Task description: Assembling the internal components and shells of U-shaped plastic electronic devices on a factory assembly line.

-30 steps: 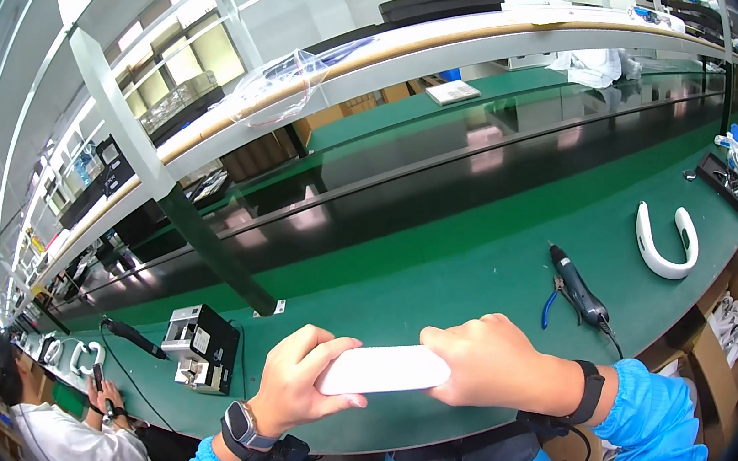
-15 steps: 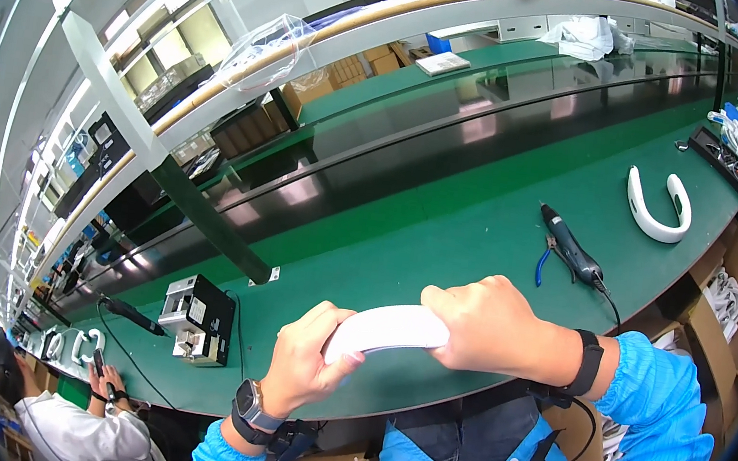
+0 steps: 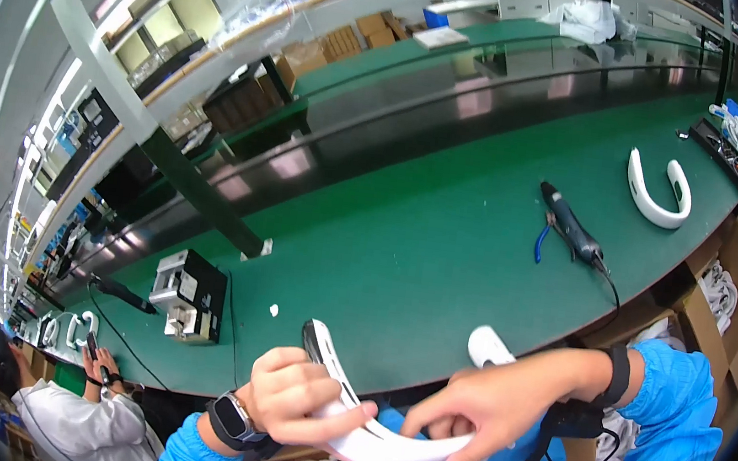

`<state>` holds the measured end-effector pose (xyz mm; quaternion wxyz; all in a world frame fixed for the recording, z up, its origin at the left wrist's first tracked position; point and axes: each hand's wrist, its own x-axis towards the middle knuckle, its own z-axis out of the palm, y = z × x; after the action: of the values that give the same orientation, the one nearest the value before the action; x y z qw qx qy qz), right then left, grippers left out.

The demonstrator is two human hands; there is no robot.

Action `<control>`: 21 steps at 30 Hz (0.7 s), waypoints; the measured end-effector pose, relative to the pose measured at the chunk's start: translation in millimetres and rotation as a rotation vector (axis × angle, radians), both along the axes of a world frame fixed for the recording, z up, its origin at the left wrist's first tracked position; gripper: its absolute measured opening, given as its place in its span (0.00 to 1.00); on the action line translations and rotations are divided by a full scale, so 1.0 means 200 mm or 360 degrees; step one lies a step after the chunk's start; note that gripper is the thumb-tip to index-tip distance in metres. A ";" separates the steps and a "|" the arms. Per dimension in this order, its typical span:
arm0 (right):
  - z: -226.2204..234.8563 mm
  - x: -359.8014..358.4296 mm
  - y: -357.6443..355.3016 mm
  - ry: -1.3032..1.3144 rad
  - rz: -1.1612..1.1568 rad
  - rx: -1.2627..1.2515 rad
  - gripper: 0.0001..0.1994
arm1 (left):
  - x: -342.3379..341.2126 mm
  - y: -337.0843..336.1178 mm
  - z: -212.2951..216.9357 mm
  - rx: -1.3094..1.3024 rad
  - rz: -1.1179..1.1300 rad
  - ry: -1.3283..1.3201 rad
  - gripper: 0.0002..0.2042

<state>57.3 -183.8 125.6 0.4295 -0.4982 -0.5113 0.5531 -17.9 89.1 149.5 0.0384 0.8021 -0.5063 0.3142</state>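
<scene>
White plastic, curved like a neckband, sat in both hands at the near edge of the desk (image 3: 402,262); this white U-shaped band (image 3: 363,432) had been turned since a second earlier, when it lay flat and nearly straight across the hands; now its inner face, with a dark strip running along it, showed toward the camera, and one end rose above the desk edge while the other end (image 3: 491,345) poked up behind the right wrist; the left hand (image 3: 298,399) was closed around the band near its middle, thumb laid along the outer side; the right hand (image 3: 495,407) gripped the lower curve, fingers curled under and the forefinger stretched along it; I judged the turn as a move to bring the inside of the band into view, perhaps for checking or fitting; both hands had also dropped lower and nearer the body; a second white band (image 3: 655,187) lay toward the far right corner of the desk; a dark electric screwdriver (image 3: 571,232) with blue-handled cutters beside it rested well apart from the hands; a black box unit (image 3: 191,292) stood near the left edge.
</scene>
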 end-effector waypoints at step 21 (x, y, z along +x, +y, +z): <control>-0.63 -0.72 -0.07 0.0607 -0.0632 -0.0469 0.31 | -0.23 -0.19 -0.57 0.0159 -0.0512 0.0428 0.11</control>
<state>-86.6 -196.9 -1.1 0.5405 -0.5325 -0.2285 0.6101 -63.8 50.2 36.1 0.1155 0.7466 -0.6331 0.1686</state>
